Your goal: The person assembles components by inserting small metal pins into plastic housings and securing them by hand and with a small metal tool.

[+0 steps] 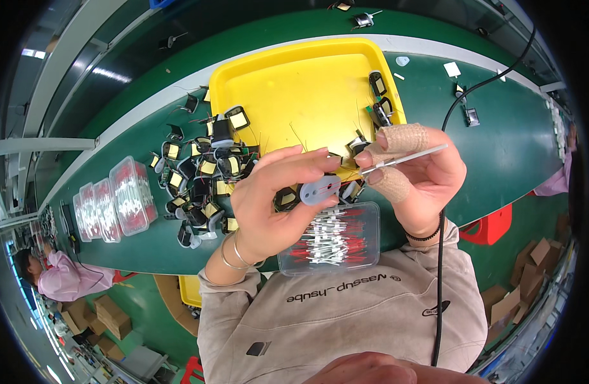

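Between the thumb and fingers of my left hand (269,198) is a small grey rounded part (320,190) with round holes and a thin red wire. A few centimetres to its right, my right hand (429,173) pinches a thin white stick (413,156); its fingertips carry beige tape wraps. The stick's near end points toward the grey part, apart from it. Below both hands, a transparent plastic box (371,240) holds many white pieces with red wires (329,238). Behind them lies a yellow tray (294,83), with several black wired parts (379,96) along its right side.
Many black parts with pale yellow pads (208,168) are piled left of the tray on the green table (422,83). More filled transparent boxes (129,195) stand farther left. A black cable (443,256) hangs down at right. Another person (73,278) sits at far left.
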The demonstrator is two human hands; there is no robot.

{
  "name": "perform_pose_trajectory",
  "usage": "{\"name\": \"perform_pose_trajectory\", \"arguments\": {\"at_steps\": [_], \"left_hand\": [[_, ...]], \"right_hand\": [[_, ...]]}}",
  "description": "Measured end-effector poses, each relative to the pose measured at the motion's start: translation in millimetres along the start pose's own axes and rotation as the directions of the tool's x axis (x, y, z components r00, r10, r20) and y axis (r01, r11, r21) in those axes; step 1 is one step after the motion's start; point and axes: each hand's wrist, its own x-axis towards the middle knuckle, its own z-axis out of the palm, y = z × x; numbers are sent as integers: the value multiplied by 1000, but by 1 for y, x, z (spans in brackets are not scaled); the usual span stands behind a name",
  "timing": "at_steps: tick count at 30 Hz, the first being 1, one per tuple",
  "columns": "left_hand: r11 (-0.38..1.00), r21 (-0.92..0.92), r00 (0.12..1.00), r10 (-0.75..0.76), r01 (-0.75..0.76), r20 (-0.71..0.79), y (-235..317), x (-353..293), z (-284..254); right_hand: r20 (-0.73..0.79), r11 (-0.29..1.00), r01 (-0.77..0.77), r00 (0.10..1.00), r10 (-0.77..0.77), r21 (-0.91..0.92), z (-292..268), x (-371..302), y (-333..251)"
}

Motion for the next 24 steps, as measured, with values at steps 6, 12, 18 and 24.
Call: {"name": "perform_pose_trajectory", "arguments": {"at_steps": [6, 12, 18, 24], "left_hand": [[1000, 17, 1000, 0, 1, -31, 1, -5, 0], [997, 70, 999, 19, -17, -32, 3, -4, 1], [996, 90, 999, 29, -28, -14, 6, -4, 0], [995, 101, 1000, 14, -12, -16, 7, -3, 0]], "right_hand": [[178, 961, 156, 977, -116, -228, -8, 2, -6], [166, 978, 112, 983, -82, -178, -8, 0, -4], [81, 991, 52, 996, -42, -123, -1, 1, -4], [142, 918, 143, 985, -96, -371, -1, 3, -17]]}}
